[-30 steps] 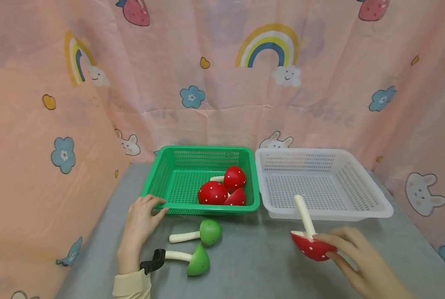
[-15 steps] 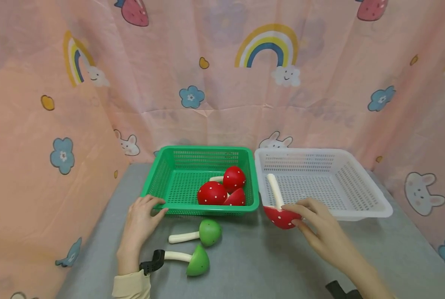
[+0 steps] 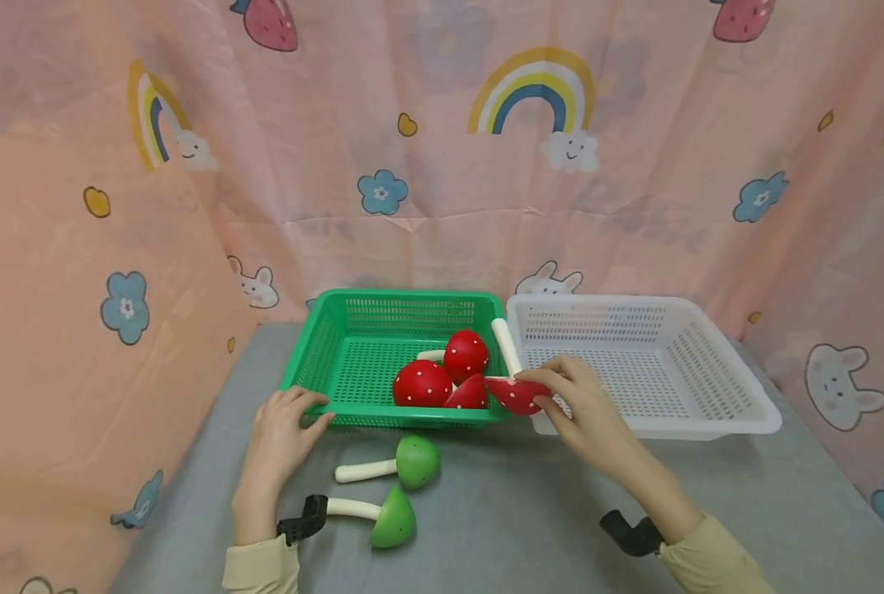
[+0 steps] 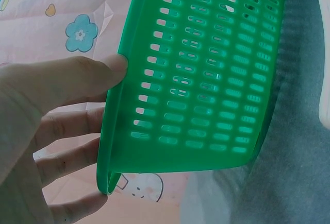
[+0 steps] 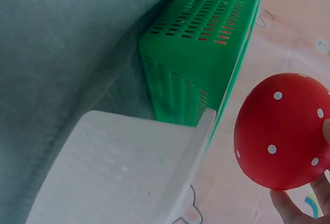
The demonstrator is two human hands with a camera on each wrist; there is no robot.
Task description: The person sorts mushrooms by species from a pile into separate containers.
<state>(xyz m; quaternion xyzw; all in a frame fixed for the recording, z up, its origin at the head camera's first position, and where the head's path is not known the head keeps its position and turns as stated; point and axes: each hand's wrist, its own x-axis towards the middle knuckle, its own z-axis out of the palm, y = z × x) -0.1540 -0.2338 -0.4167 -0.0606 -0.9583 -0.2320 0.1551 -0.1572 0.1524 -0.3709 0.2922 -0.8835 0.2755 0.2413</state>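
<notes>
My right hand pinches the cap of a red toy mushroom with white dots. Its white stem points up, and it hangs above the adjoining rims of the green basket and the white basket. The right wrist view shows the rounded cap held off to the side of both baskets. At the green basket's front left corner, my left hand grips the rim. In the left wrist view the thumb lies on the outer side, fingers over the inner side. Several red mushrooms lie inside the green basket's right half.
Two green toy mushrooms with white stems lie on the grey table before the green basket; the nearer one's stem end is beside the black left wrist camera. A pink patterned curtain stands behind and at the sides.
My right hand has carried the red mushroom left and away from me, from before the white basket to the green basket's right rim. My left hand has stayed in place.
</notes>
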